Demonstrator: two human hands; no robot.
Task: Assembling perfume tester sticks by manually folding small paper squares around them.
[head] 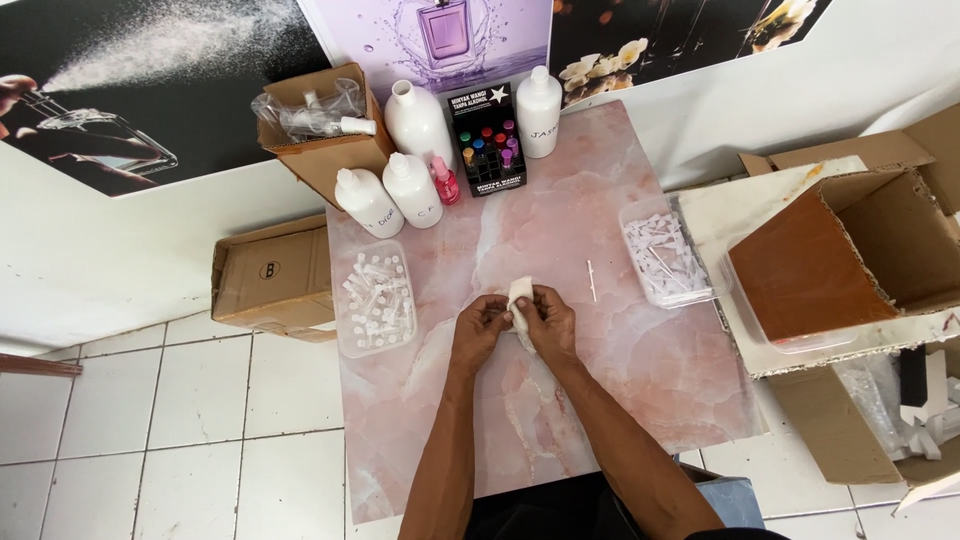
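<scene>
Over the middle of a pink marble-patterned table (620,370), my left hand (480,325) and my right hand (548,320) meet. Both pinch a small white cloth or tissue (520,298), which sticks up between the fingers. Whether something small is wrapped inside the cloth is hidden. A thin white stick (591,281) lies on the table just right of my right hand.
A clear tray of small vials (376,297) sits left; a clear tray of white plastic parts (664,255) sits right. White bottles (413,190), a small pink bottle (444,181) and a black box of coloured caps (485,140) stand at the back. Open cardboard boxes (850,260) flank the table.
</scene>
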